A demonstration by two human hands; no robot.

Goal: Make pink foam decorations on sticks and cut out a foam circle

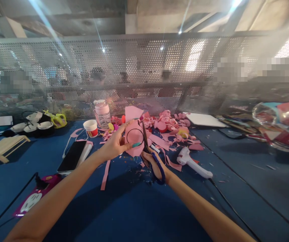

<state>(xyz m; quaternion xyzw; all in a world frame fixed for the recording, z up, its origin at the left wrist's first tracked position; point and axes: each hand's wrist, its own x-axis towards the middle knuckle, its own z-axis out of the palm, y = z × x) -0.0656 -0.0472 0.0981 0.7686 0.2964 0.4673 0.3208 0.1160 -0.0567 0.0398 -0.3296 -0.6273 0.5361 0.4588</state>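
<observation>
The left hand [115,145] pinches a pink paper sheet [133,136] at its left edge, thumb in front and fingers behind, holding it upright above the blue table [124,208]. A black circle is drawn on the sheet. The right hand [154,164] is closed through the blue handles of the scissors [147,148], just below and to the right of the sheet; the blades rise from that hand up along the sheet's right side, their long axis nearly vertical and tilted slightly left, with the tip near the sheet's top edge (whether the blades are parted or closed on the paper cannot be told).

Taking the sheet as landmark: pink offcuts [169,129] lie heaped behind and to its right, and one long pink strip [105,176] lies below it. A white glue gun [193,163] lies to its right, beyond the scissor hand, its cord trailing toward the near edge. To its left lie a phone [72,156] and, farther back, a small white cup [91,128] and a pink bottle [102,113]. Nothing stands between the blades and the paper; a perforated metal screen [144,67] closes the far side.
</observation>
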